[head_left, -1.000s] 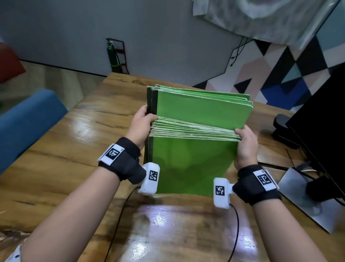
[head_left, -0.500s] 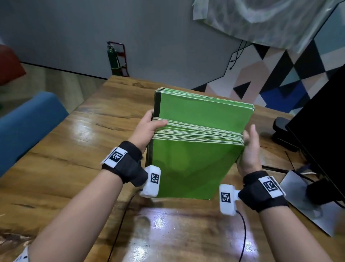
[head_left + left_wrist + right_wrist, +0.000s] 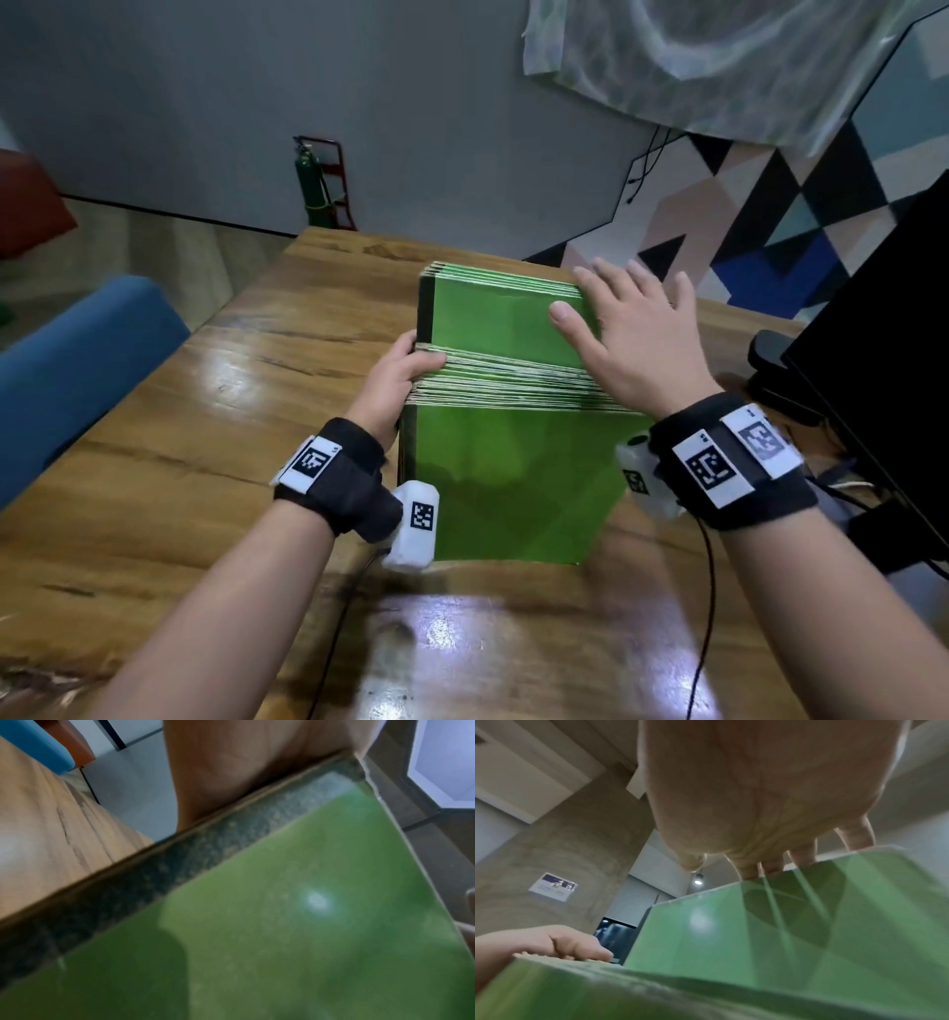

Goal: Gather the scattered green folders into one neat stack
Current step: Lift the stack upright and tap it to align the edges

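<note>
1. Green folders (image 3: 506,478) stand on edge near the table's (image 3: 154,462) far right corner, so their edges can be squared.
2. Left hand (image 3: 398,383) grips the spine side, thumb clamped over the top edges.
3. Right hand (image 3: 634,342), fingers spread, hovers above the taller rear folders; whether it touches them is unclear.
4. The stack's right side is hidden by this hand.

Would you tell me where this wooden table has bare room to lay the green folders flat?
Bare wood lies left of the green folders, toward the blue seat, and on the wooden table's near edge. The right side is crowded: black monitor, its base and cables.
</note>
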`<state>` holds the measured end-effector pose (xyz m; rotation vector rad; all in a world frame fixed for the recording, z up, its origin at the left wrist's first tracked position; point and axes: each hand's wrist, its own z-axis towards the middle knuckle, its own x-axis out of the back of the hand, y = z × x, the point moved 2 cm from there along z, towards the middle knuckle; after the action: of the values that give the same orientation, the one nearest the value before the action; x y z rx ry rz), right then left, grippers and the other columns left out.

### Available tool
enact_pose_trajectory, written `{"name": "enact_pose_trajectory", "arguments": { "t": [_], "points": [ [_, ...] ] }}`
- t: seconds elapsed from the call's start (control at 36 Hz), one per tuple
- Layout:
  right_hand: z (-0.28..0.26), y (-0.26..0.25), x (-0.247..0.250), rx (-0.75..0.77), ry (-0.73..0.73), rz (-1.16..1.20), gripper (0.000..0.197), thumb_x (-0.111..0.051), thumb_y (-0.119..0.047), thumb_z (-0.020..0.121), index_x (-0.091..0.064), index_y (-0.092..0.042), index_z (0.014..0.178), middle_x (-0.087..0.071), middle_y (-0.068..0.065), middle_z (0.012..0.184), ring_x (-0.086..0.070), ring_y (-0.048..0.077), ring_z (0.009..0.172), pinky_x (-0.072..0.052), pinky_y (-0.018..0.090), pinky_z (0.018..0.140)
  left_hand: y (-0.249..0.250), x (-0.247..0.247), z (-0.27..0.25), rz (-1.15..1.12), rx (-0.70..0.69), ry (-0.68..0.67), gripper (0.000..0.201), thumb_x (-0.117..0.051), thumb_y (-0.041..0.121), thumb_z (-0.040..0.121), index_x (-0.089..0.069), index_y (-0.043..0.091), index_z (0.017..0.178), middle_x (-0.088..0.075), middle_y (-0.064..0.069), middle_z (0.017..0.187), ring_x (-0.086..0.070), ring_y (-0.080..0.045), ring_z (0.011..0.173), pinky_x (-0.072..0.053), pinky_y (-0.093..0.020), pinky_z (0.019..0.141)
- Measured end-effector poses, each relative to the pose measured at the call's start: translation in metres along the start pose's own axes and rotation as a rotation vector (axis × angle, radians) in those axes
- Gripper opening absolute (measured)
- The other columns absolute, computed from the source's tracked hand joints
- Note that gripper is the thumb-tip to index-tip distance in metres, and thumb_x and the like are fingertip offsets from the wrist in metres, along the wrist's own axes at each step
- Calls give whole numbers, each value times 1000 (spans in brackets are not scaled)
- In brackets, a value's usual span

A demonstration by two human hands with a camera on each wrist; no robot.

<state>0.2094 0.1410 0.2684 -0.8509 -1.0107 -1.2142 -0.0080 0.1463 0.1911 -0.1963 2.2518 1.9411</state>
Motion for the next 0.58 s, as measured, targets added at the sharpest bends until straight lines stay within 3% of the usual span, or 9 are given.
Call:
{"name": "enact_pose_trajectory", "arguments": {
  "t": [0.06, 0.17, 0.22, 0.31, 0.39, 0.42, 0.5, 0.53, 0.58],
  "points": [
    [2, -19, 2, 64, -12, 2, 73, -4, -69, 88, -20, -32, 150, -17, -6, 158, -11, 19, 146, 1, 54, 115, -1, 0, 0, -19, 21, -10, 75, -62, 22, 76, -33, 11, 144, -53, -9, 135, -53, -27, 120, -37, -50, 106],
    [3, -53, -8, 173, -92, 58, 75, -5, -69, 88, -9, -30, 152, -7, -9, 159, -3, 19, 147, 4, 53, 116, -3, 0, 1, -43, 17, -36, 40, -47, 5, 91, -49, 10, 130, -63, -13, 118, -63, -26, 97, -46, -45, 91],
    [3, -59, -12, 192, -78, 87, 77, -5, -69, 86, -11, -29, 152, -9, -10, 159, -5, 19, 147, 2, 53, 116, -5, 1, 4, -65, 8, -55, 38, -44, 3, 92, -49, 10, 130, -63, -13, 117, -63, -25, 94, -48, -41, 87],
    [3, -51, -9, 172, -48, 140, 75, -3, -68, 86, -13, -33, 151, -11, -11, 158, -6, 17, 147, 5, 52, 116, -6, 3, 5, -69, 14, -53, 43, -48, 8, 90, -47, 9, 133, -62, -14, 123, -62, -28, 103, -46, -46, 94],
    [-1, -25, -4, 5, 59, 238, 67, -7, -65, 91, -16, -34, 150, -12, -11, 158, -8, 12, 146, 9, 51, 113, -12, 9, 11, -75, 30, -30, 76, -66, 26, 73, -37, 12, 142, -52, -12, 136, -54, -29, 120, -39, -52, 104],
    [-3, -12, -3, -94, 113, 316, 64, -12, -62, 93, -19, -32, 149, -16, -10, 157, -12, 11, 145, 6, 51, 113, -13, 9, 11, -83, 37, -30, 77, -66, 27, 73, -36, 12, 142, -51, -12, 137, -54, -29, 120, -39, -51, 104],
    [-11, 33, -12, -436, 207, 599, 62, -23, -58, 95, -25, -25, 146, -29, -4, 153, -27, 13, 140, -12, 51, 115, -12, 5, 6, -156, 62, -55, 40, -47, 19, 93, -46, 7, 132, -65, -11, 115, -61, -27, 100, -51, -39, 87],
    [-14, 45, -18, -517, 175, 736, 67, -26, -63, 92, -29, -23, 145, -33, -3, 151, -32, 15, 138, -20, 49, 114, -14, 4, 7, -181, 70, -94, 34, -44, 23, 96, -52, 7, 125, -68, -10, 107, -64, -26, 94, -53, -35, 83],
    [-21, 59, -33, -573, 64, 1135, 66, -26, -71, 88, -50, -27, 132, -52, -3, 138, -49, 14, 125, -36, 41, 104, -14, 2, 6, -192, 85, -135, 40, -44, 35, 96, -60, 9, 121, -69, -11, 109, -66, -26, 97, -53, -37, 88]
  ]
}}
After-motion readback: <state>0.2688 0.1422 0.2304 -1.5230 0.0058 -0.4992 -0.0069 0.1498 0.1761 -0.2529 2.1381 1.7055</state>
